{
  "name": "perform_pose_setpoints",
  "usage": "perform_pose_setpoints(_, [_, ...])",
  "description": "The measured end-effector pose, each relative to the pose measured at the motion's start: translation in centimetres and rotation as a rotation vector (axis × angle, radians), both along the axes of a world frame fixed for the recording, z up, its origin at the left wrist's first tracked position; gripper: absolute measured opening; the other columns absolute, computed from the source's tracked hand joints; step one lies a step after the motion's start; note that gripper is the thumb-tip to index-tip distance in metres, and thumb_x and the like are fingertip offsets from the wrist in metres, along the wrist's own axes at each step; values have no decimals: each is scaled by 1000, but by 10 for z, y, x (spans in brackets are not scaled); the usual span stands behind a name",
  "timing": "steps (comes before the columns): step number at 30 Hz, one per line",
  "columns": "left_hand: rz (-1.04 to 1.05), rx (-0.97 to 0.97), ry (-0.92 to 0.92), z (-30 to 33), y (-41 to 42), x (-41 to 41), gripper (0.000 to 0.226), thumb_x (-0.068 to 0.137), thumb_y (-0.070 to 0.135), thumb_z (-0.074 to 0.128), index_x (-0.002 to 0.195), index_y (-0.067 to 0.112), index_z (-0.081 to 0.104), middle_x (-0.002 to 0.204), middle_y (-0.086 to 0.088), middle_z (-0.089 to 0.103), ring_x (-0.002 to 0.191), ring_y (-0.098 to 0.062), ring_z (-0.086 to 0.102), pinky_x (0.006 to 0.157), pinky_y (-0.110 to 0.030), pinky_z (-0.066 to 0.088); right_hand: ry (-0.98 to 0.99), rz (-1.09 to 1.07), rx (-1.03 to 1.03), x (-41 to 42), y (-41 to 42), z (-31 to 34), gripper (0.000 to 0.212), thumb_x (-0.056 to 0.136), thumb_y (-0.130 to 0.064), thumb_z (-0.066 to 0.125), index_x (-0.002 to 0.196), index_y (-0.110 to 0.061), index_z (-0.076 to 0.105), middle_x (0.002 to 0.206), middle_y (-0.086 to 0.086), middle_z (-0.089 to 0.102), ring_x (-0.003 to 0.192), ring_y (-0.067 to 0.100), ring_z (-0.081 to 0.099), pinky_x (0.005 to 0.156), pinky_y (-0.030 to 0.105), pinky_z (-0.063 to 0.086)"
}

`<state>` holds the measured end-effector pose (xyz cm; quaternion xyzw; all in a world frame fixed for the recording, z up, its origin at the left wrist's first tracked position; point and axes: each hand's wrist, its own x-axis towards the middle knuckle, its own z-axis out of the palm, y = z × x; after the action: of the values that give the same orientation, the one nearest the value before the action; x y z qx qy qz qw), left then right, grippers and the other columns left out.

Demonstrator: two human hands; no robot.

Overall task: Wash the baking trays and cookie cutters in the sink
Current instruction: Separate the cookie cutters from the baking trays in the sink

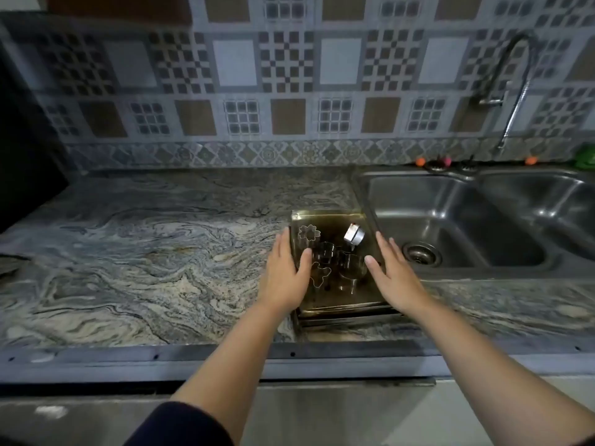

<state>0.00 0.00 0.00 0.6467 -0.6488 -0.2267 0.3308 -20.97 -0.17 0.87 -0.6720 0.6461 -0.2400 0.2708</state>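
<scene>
A stack of dark, greasy baking trays [325, 220] sits on the marble counter just left of the steel sink [450, 220]. Several metal cookie cutters lie in the top tray: a flower-shaped one [309, 232], round rings [352, 267] and a shiny tilted one [354, 235]. My left hand [288, 275] lies at the tray's left edge with straight fingers and the thumb over the rim. My right hand [391, 275] lies at the tray's right edge, fingers straight, thumb over the rim. Neither hand is curled round the tray.
The sink has two basins; the left one shows a drain [421, 253]. A curved tap [512, 75] rises behind the sink. Small orange and pink objects [420, 161] sit on the sink's back ledge. A dark appliance [25, 156] stands at the far left of the counter [145, 252].
</scene>
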Motion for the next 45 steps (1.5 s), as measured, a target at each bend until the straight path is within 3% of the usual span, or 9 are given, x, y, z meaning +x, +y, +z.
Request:
perform_pose_setpoints(5, [31,230,112,-25,6,3,69,97,58,29,153,32,-2,159,2,20,145,-23,22,117,-49,22,-212,-82,112,0,4,-6,63,97,-41,47,152,-33,17,159,-4,19,145,21,21,113,42,24])
perform_pose_setpoints(10, [11,337,123,-32,10,-7,69,98,56,31,152,35,-7,161,7,3,148,-26,-8,119,-48,-4,-357,-103,197,-2,3,-8,54,95,-37,53,145,-40,33,157,-3,24,144,22,23,113,42,24])
perform_pose_setpoints(15, [36,375,339,-29,9,-8,74,94,55,42,151,44,-5,161,12,1,146,-28,-18,117,-53,-4,-493,-169,222,2,2,-6,60,91,-33,60,144,-42,33,158,-4,22,144,23,21,113,45,24])
perform_pose_setpoints(17, [12,351,444,-29,6,-4,78,93,51,51,150,46,-2,160,13,7,148,-26,-7,119,-54,3,-533,-195,224,5,1,-5,65,89,-31,64,145,-41,33,157,-5,22,144,24,21,113,46,24])
perform_pose_setpoints(20, [-57,293,643,-22,1,2,79,93,35,59,151,44,6,156,11,27,141,-15,30,116,-45,28,-611,-248,252,12,3,-4,68,86,-28,68,144,-42,34,157,-5,22,144,26,21,113,49,23])
perform_pose_setpoints(24, [-85,297,732,-14,-1,6,77,95,24,58,152,40,9,151,10,37,132,-13,44,112,-41,35,-713,-290,303,15,5,-1,63,84,-23,70,138,-42,45,157,-1,24,144,27,20,113,54,17])
perform_pose_setpoints(31, [-99,254,747,-15,8,11,78,92,28,61,151,42,12,150,8,39,133,-15,43,112,-45,36,-717,-248,329,17,9,14,71,81,-23,73,140,-45,40,159,-3,17,146,28,13,113,57,11])
perform_pose_setpoints(35, [-114,237,748,-5,5,-3,80,90,30,62,152,40,11,152,8,35,134,-15,41,112,-45,35,-622,-233,244,7,9,20,76,81,-33,71,144,-47,30,159,-5,18,145,25,18,113,48,22])
perform_pose_setpoints(45, [-229,247,722,10,-6,-111,80,92,22,61,154,30,10,152,3,36,134,-14,41,111,-38,37,-573,-334,74,-95,23,29,68,87,-32,66,146,-38,32,156,-2,27,143,21,25,112,39,27])
